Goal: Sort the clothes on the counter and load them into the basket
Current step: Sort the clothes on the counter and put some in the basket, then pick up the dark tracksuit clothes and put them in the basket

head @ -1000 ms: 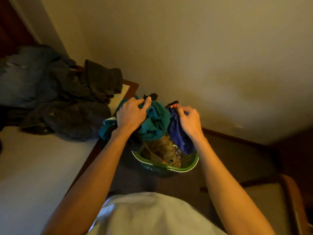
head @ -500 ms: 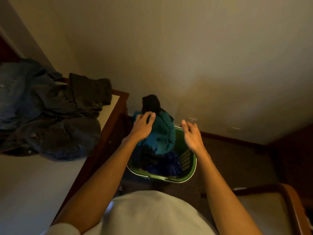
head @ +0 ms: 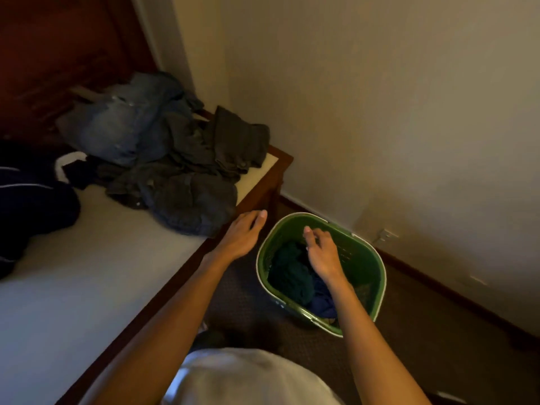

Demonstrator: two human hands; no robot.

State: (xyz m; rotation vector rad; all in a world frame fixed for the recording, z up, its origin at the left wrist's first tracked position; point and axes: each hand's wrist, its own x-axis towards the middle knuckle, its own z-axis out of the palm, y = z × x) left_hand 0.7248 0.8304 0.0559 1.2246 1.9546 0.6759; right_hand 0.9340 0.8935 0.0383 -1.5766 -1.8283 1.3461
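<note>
Clothes lie heaped on the counter at ten o'clock. I'd send my empty, loosely spread left hand to the nearest dark garment, gripping one piece only. My right hand, relaxed and holding nothing, hovers over the green basket, which holds a teal garment and a blue one.

clothes pile on counter, basket on floor right
</note>
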